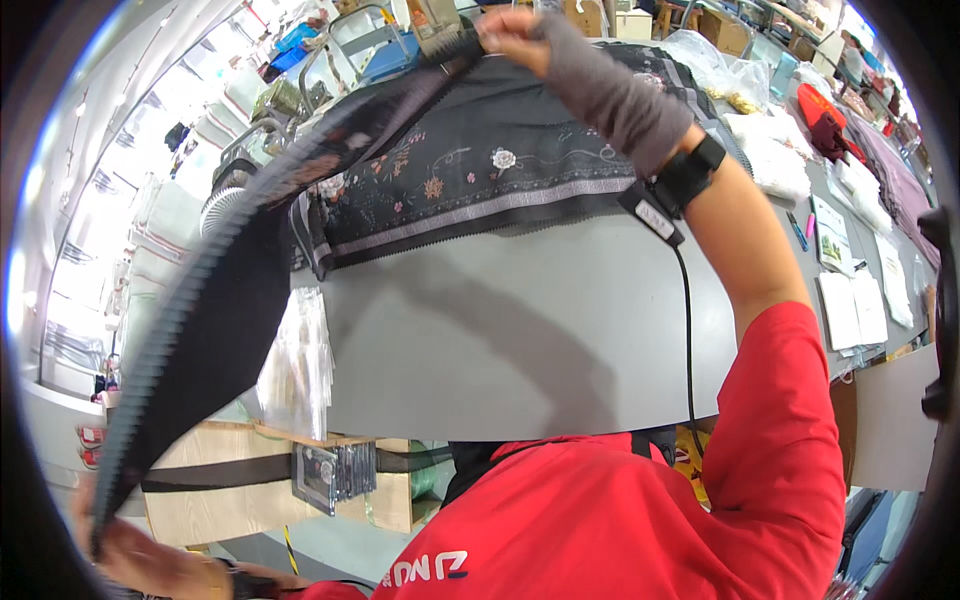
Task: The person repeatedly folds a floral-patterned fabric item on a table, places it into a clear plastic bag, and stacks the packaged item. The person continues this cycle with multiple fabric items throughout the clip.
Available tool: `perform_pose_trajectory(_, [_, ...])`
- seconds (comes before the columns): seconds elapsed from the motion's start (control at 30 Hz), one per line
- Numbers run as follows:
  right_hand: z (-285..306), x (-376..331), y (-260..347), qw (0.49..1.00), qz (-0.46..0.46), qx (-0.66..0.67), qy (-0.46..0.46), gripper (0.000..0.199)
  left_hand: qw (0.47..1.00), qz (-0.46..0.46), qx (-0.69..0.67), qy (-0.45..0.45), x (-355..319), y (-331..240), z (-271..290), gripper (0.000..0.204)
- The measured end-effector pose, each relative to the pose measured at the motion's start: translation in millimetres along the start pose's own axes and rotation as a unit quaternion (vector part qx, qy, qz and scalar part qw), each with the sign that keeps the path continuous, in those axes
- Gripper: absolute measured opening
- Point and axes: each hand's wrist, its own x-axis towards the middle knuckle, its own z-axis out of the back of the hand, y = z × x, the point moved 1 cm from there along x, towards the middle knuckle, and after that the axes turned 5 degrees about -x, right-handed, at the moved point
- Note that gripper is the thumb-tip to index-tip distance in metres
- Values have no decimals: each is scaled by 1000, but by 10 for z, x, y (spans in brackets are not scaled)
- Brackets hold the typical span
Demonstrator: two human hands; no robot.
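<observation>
A dark scarf (215, 310) with a zigzag-trimmed edge is stretched in the air, running diagonally from the lower left to the top middle. My left hand (150, 560), low at the left rim, is closed round its lower end. At the far side of the table my right hand (515, 38) pinches the other end between thumb and fingers; a grey fingerless cuff covers its wrist. Beneath lies a black floral scarf (450, 185) with a grey striped border, spread over the far half of the table. Whether the raised cloth joins it, I cannot tell.
Clear plastic bags (300, 365) lie at the left edge of the grey table (470, 330). A small fan (222, 210) stands behind them. Papers (850, 305), pens and white packets sit at the right. A black cable (688, 340) hangs from my right wrist device.
</observation>
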Motion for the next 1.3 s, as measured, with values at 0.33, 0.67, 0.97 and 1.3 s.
perform_pose_trajectory(0.33, [165, -1580, -2524, 978, -170, -50, 105, 19, 746, -14, -363, 558, -1559, -1060, -1813, 26])
perform_pose_trajectory(0.67, [-288, -2937, 1130, 941, -61, 38, 332, 32, 627, 125, -475, 604, -2181, -1421, -3110, 16])
perform_pose_trajectory(0.97, [439, -4096, 1959, 958, -252, 88, 102, 27, 829, 40, -87, 552, -3089, -131, -1499, 27])
perform_pose_trajectory(1.3, [80, -4507, 893, 873, -411, -185, -187, 22, 766, 497, -318, 257, -2335, 1186, -2537, 13])
